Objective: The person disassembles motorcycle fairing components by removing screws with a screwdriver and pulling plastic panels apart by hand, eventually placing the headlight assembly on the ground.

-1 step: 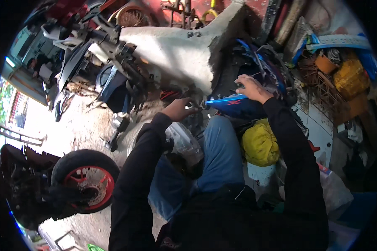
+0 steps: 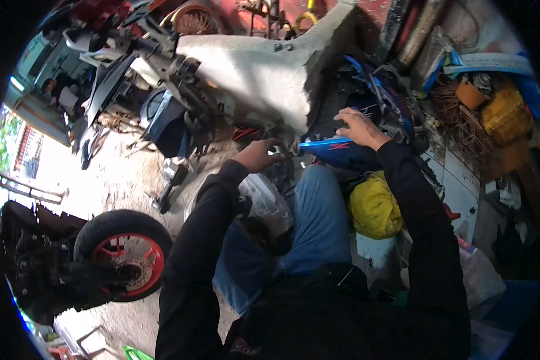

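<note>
A blue motorcycle fairing panel (image 2: 342,155) with a red mark lies in front of my knee, its narrow end pointing left. My left hand (image 2: 257,157) hovers just left of that tip, thumb and forefinger curved apart, with nothing visible between them. Over the panel's upper edge is my right hand (image 2: 361,129), fingers bent and thumb apart from them. Nothing shows in its grasp; whether it touches the panel I cannot tell. Behind the panel sit dark and blue body parts (image 2: 372,90). A clear plastic container (image 2: 265,204) rests beside my left forearm.
A yellow bundle (image 2: 375,204) lies right of my knee. To the left stand a wheel with a red rim (image 2: 132,255) and a partly stripped motorcycle (image 2: 162,84). A pale concrete ledge (image 2: 246,66) runs behind. Rusty wire (image 2: 459,111) and an orange-yellow bag (image 2: 507,117) are at right.
The scene has shifted slightly in view. The thumb and fingers of my right hand look a little farther apart; my left hand has barely moved relative to the panel.
</note>
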The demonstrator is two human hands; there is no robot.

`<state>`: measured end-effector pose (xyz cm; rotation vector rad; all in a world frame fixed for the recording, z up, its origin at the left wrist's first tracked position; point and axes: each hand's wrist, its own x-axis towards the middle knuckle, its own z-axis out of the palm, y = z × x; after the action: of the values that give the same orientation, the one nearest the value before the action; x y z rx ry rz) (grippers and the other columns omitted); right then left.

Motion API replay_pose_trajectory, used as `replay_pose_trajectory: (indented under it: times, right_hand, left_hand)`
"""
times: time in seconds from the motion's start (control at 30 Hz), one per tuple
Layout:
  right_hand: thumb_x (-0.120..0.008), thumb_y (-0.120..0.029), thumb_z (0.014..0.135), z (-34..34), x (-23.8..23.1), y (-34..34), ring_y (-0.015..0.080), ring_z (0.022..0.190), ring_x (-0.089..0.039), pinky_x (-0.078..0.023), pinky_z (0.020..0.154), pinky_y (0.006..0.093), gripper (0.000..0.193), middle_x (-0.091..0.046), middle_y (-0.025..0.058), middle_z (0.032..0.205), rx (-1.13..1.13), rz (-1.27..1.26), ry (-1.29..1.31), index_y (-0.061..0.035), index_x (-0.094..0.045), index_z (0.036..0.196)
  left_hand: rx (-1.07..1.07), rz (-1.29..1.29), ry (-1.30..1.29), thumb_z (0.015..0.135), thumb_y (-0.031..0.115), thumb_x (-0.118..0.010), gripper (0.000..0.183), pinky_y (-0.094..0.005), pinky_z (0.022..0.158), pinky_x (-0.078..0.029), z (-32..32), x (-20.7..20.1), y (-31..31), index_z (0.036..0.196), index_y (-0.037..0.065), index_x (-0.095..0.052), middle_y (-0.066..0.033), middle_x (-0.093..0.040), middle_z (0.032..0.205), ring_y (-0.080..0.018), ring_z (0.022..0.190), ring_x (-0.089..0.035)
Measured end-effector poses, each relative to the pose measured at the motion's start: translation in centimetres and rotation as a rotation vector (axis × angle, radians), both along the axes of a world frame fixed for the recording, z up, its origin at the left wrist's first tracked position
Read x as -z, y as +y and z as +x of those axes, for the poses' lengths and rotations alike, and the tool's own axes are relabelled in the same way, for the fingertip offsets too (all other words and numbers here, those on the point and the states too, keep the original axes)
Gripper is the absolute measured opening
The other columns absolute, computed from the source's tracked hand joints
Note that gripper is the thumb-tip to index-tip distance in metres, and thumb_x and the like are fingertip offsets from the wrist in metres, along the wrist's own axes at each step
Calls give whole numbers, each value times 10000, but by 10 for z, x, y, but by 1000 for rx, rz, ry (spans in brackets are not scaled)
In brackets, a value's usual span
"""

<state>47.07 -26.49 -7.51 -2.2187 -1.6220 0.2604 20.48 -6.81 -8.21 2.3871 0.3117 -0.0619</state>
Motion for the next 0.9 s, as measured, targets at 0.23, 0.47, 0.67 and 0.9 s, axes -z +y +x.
replay_pose_trajectory:
  times: [0.23, 0.47, 0.67, 0.9]
  right_hand:
    - [-687, -294, 754, -112, 25, 68, 340, 1090, -522, -413, 929, 394, 484, -555, 199, 1134, -230, -139, 125, -13, -564, 1129]
    - [-709, -634, 606, -217, 90, 118, 400, 1257, -383, -314, 1051, 405, 1124, -389, 318, 1326, -124, -521, 288, 59, -267, 1373]
    - [-757, -568, 587, -259, 128, 143, 427, 1267, -357, -313, 1049, 410, 1297, -378, 331, 1328, -125, -645, 266, 8, 42, 1431]
    - [-788, -397, 600, -257, 138, 149, 439, 1218, -407, -351, 1019, 416, 1250, -401, 340, 1298, 23, -620, 292, -14, 63, 1433]
  left_hand:
    - [-115, 12, 7, 848, 344, -605, 507, -377, 855, -462, -53, 14, 28, 1186, -25, -523, -208, -617, 1078, -311, 989, -603]
    - [-503, 27, 106, 785, 352, -691, 572, -358, 855, -466, -189, 63, 117, 1194, -14, -528, -194, -622, 1072, -290, 973, -612]
    - [-597, 4, 495, 568, 618, -740, 1093, -384, 958, -425, -307, 176, 128, 1373, 8, -322, -260, -495, 1259, -349, 1149, -514]
    - [-1032, -114, 600, 536, 614, -739, 1240, -398, 974, -410, -336, 232, 80, 1406, -39, -144, -294, -476, 1257, -371, 1180, -481]
